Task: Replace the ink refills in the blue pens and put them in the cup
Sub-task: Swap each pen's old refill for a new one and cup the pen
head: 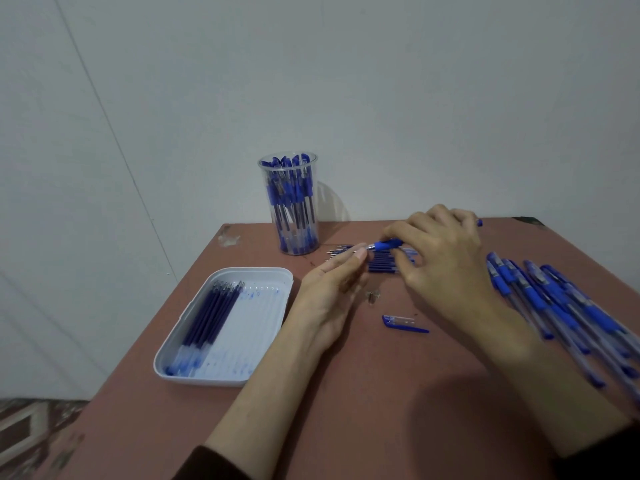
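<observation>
My right hand [446, 251] grips a blue pen [388, 244] by its rubber grip, holding it level above the table with its point to the left. My left hand [332, 289] reaches up with fingers stretched out, and its fingertips touch the pen's silver point. Whether they pinch it is hidden. A clear cup [294, 206] holding several blue pens stands at the table's back edge. A row of ink refills [381, 263] lies under the hands. A loose pen cap [403, 323] and a small metal tip piece [372, 296] lie on the table.
A white tray [263, 341] at the left holds several dark refills along its left side and is smeared with blue ink. A pile of blue pens [561, 306] covers the table's right side. The table [346, 410] stands against a pale wall.
</observation>
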{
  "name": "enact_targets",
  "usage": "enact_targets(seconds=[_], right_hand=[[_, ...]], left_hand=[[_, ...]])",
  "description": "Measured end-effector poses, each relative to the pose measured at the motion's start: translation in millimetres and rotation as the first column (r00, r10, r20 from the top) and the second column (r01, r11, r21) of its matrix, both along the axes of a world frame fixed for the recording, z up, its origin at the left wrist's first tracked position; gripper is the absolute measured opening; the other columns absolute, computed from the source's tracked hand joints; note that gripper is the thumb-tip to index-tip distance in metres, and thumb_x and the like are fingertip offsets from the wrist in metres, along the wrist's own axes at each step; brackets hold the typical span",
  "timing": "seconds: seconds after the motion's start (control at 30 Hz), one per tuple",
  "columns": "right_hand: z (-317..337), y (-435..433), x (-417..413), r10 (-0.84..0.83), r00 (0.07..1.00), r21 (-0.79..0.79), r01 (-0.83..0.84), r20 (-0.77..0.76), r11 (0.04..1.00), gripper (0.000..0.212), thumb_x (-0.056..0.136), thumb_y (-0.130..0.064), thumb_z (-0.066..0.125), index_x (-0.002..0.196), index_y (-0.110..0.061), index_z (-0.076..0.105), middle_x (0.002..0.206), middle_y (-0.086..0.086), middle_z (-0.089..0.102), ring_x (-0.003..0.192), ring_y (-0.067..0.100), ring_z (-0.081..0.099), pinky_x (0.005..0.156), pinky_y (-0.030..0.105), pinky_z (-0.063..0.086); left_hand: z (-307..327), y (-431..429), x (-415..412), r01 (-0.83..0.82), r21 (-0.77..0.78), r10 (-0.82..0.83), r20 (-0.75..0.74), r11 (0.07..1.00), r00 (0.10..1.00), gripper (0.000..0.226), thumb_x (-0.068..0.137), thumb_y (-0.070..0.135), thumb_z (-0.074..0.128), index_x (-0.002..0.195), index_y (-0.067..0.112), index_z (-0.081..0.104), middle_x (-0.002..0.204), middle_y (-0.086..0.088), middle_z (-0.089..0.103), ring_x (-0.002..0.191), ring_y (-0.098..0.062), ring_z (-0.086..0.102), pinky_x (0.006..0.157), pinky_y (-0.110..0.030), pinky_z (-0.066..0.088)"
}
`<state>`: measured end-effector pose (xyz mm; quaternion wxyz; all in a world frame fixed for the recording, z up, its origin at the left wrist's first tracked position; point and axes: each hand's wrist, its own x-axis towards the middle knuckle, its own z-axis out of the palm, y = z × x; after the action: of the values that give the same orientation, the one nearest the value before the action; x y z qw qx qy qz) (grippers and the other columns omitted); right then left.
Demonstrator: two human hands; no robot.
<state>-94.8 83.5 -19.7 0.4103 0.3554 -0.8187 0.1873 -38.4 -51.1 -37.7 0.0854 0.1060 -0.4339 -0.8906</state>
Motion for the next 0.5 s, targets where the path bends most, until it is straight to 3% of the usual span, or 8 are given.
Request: enact_targets(seconds=[0.1,0.23,0.5], right_hand=[[0.6,-0.3,-0.9,-0.011,0.999,0.007,0.011,-0.037,1.000,0.015,0.073,-0.012,0.060,0.083,-0.021,0.067,0.076,-0.006,0.064,0.077,0.021,0.054,0.084,0.036,0.027],[1.7,4.3,-4.9,-0.032,0.999,-0.009,0.032,-0.020,0.999,0.017,0.073,-0.010,0.062,0.086,-0.020,0.067,0.075,-0.005,0.064,0.077,0.022,0.054,0.083,0.035,0.027],[3.2,28.8,-25.8,-0.166,0.964,-0.003,0.170,0.207,0.985,0.021,0.072,0.004,0.063,0.083,-0.013,0.065,0.072,0.002,0.065,0.075,0.028,0.056,0.088,0.041,0.035]], left_hand=[[-0.2,-0.3,0.1,-0.008,0.054,0.007,0.018,0.999,1.000,0.013,0.087,0.005,0.061,0.097,0.006,0.069,0.083,0.001,0.071,0.070,-0.001,0.066,0.071,-0.012,0.054],[1.5,-1.8,0.1,-0.081,0.130,0.076,0.038,0.988,0.996,0.008,0.088,0.006,0.062,0.084,0.008,0.069,0.072,0.000,0.070,0.062,-0.003,0.064,0.065,-0.014,0.055],[1.8,-5.0,-4.2,-0.252,0.134,0.256,-0.010,0.958,0.967,0.009,0.089,0.003,0.060,0.083,0.006,0.066,0.071,-0.003,0.069,0.065,-0.007,0.065,0.065,-0.016,0.056]])
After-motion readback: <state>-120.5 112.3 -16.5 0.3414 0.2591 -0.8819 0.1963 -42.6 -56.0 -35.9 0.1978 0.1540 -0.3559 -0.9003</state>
